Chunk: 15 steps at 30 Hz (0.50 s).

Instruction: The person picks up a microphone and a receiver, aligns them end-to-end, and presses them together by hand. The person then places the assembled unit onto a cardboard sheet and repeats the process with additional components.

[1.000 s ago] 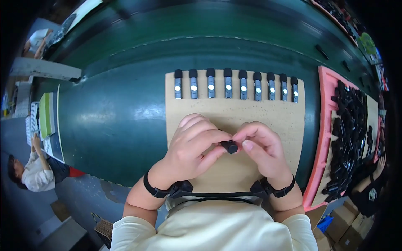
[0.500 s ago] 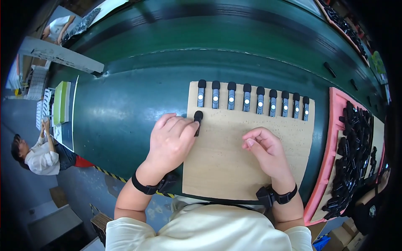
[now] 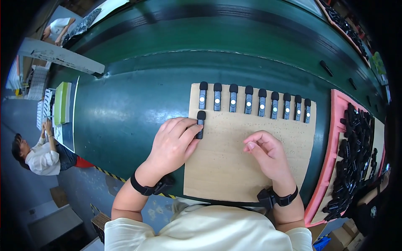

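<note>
My left hand (image 3: 171,144) has its fingertips and thumb closed on the side of a small black clip-on microphone (image 3: 201,119) with a foam tip. That microphone lies upright in the picture, foam end away from me, at the left edge of a brown cardboard sheet (image 3: 228,167). Just beyond it, a row of several like microphones (image 3: 248,100) runs along the sheet's far edge, each showing a white round spot. Over the right half of the sheet hovers my right hand (image 3: 267,152), its fingers curled in toward the thumb, with nothing visible in them.
A pink tray (image 3: 327,167) at the right holds a heap of black microphones (image 3: 354,154). Some loose ones (image 3: 326,68) lie on the green table (image 3: 125,100) at the far right. A green box (image 3: 63,102) stands at the left, near a seated person (image 3: 42,154). Another person's arm (image 3: 374,192) shows at the right.
The held microphone has turned from a slight tilt to nearly straight, below the row's left end. My left fingers have shifted slightly lower along it. The right hand has hardly moved.
</note>
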Each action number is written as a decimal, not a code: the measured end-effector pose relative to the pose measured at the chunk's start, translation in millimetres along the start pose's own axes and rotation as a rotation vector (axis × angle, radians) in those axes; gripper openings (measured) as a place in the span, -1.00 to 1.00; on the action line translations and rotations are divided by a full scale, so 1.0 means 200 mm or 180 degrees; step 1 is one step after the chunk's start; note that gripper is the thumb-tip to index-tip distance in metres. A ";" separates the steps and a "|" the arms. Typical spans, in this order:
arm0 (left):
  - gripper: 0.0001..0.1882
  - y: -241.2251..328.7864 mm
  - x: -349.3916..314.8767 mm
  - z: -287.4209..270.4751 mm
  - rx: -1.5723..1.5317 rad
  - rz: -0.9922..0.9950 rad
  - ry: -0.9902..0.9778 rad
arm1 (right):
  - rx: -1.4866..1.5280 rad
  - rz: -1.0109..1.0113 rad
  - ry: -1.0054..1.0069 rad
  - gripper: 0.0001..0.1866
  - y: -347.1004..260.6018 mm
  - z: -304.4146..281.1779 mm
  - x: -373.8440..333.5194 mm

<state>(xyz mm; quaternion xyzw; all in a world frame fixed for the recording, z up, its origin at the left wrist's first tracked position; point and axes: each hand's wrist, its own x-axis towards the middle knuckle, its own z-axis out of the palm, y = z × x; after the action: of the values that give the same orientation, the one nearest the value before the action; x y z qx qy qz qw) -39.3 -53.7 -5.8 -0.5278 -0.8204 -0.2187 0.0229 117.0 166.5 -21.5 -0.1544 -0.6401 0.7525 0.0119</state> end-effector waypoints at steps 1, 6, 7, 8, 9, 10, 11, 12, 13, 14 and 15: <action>-0.56 -0.01 0.00 0.00 0.0000 0.0002 0.0003 | -0.0002 -0.0003 0.0001 -0.91 0.00 0.00 0.00; -0.53 -0.01 0.01 0.00 -0.0077 -0.0028 0.0011 | -0.0007 -0.0026 0.0010 -0.91 0.00 0.01 0.00; -0.53 -0.01 0.01 -0.01 -0.0111 -0.0071 0.0017 | 0.0016 -0.0046 0.0012 -0.91 0.01 0.01 0.00; -0.53 0.01 0.02 -0.01 -0.0178 -0.0086 0.0032 | 0.0015 -0.0064 0.0051 -0.91 0.01 0.00 -0.01; -0.53 0.02 0.03 -0.02 -0.0250 -0.0003 0.0043 | -0.0030 -0.0068 0.0152 -0.91 0.02 -0.01 -0.01; -0.53 0.04 0.02 -0.04 -0.0278 -0.0070 0.0046 | 0.0015 -0.0120 0.0066 -0.90 0.03 0.00 0.00; -0.53 0.07 0.01 -0.08 -0.0289 -0.0138 0.0046 | 0.0067 -0.0183 -0.0031 -0.90 0.02 0.01 0.00; -0.53 0.10 0.01 -0.10 -0.0302 -0.0204 0.0045 | 0.0025 -0.0197 0.0070 -0.90 -0.01 0.02 -0.01; -0.53 0.13 0.02 -0.11 -0.0368 -0.0127 0.0054 | -0.0197 -0.0329 0.0045 -0.90 -0.04 0.04 -0.01; -0.54 0.17 0.03 -0.12 -0.0444 0.0014 -0.0163 | -0.0423 -0.0455 0.0018 -0.89 -0.08 0.05 -0.02; -0.54 0.20 0.04 -0.12 -0.0514 0.0159 -0.0380 | -0.0652 -0.0575 -0.0011 -0.88 -0.13 0.04 -0.04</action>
<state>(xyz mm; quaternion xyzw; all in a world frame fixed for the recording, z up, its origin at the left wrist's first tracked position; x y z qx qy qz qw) -11.9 -41.4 31.7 -0.5603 -0.7866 -0.2516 -0.0633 117.8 161.2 5.5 -0.0952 -0.7250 0.6793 0.0627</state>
